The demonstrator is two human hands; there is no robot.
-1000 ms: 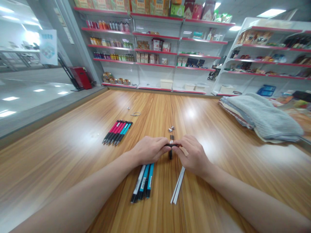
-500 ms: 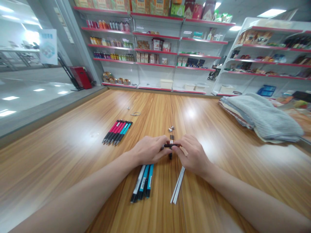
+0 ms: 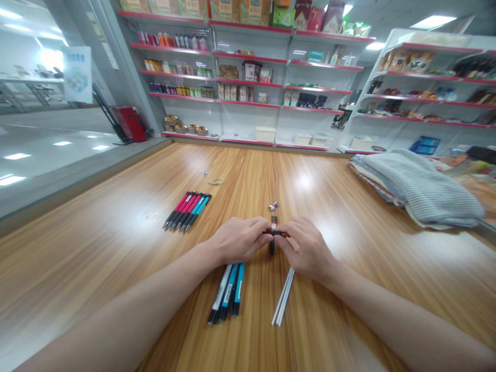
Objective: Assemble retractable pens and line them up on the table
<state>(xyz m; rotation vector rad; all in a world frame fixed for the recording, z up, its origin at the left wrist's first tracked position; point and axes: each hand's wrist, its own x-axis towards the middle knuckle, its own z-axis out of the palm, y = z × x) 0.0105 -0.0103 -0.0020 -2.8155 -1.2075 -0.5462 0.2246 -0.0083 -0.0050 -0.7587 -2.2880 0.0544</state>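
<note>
My left hand (image 3: 237, 239) and my right hand (image 3: 306, 248) meet over the middle of the wooden table (image 3: 116, 248), both closed on a short black pen part (image 3: 273, 233) held level between the fingertips. Another small black piece (image 3: 272, 248) lies on the table just below it. Under my left wrist lies a bundle of teal and white pen barrels (image 3: 229, 292). Thin white refill tubes (image 3: 284, 296) lie below my right hand. Small metal bits (image 3: 273, 206) sit just beyond the hands.
A row of pink and teal pens (image 3: 187, 210) lies to the left. Folded grey cloth (image 3: 422, 187) is stacked at the right. A small wire loop (image 3: 216, 182) lies farther back. Shop shelves (image 3: 248, 77) with goods line the far wall.
The hands stay almost still; the fingertips have drawn slightly closer together on the black part.
</note>
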